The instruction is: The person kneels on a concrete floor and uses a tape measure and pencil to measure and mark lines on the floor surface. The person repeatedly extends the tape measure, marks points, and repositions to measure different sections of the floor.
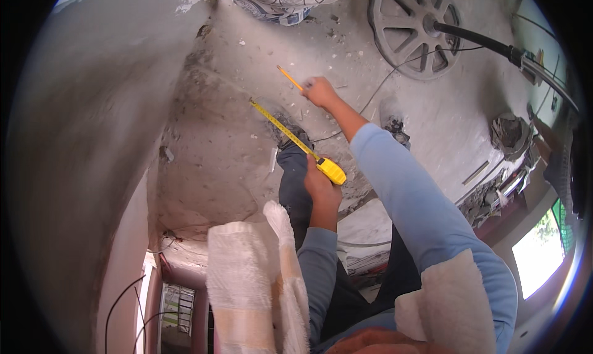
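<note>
My left hand [320, 186] is closed around a yellow tape measure [332, 171], held low in front of my legs. A length of its yellow blade [281, 126] sticks out toward the far left, above the dusty floor. Farther out, my right hand [319, 92] grips an orange-yellow pencil [290, 78] that points away to the upper left. The pencil and the blade's end are apart from each other. Fingers of both hands are partly hidden by the hands themselves.
A grey spoked round base [415, 28] with a dark pole [479, 40] stands at the far right. A white printed sack [278, 0] lies at the far edge. A grey wall [105, 107] rises on the left. A thin cable [378, 85] crosses the floor; rubble lies right.
</note>
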The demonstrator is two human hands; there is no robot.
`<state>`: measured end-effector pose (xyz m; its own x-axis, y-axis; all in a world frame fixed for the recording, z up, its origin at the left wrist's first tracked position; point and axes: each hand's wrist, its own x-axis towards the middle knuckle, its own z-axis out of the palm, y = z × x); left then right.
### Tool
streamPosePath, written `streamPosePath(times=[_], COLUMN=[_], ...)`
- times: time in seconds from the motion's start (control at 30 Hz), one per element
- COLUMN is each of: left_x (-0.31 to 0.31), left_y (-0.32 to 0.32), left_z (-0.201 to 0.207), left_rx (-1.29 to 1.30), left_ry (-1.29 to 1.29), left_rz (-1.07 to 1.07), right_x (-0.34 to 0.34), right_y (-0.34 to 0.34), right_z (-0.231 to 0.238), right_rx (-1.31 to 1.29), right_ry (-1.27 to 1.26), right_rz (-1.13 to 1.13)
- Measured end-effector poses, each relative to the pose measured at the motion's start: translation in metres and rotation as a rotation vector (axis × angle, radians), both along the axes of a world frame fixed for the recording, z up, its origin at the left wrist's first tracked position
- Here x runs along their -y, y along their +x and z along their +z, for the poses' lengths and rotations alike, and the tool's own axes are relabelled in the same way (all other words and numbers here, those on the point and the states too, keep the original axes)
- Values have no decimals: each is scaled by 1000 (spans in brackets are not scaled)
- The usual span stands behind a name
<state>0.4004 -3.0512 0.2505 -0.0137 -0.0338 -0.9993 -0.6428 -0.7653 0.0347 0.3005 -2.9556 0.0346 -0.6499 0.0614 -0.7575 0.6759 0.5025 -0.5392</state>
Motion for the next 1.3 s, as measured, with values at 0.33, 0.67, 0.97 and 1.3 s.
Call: streamPosePath(times=[0.33,0.67,0.97,1.3], left_x=[10,3,4,6], left_y=[-38,-65,-67,-49], left_z=[6,14,12,6], left_rx=[19,123,98,13], left_ry=[18,106,139,152], left_rz=[-9,-6,53,48], right_x=[81,112,112,118], right_y=[-211,-270,-276,-281], right_z=[-59,-41,-40,-55], right_rx=[-271,26,55,-129], right_ry=[3,-212,-262,-180], right_rz=[-95,-648,-729,-526])
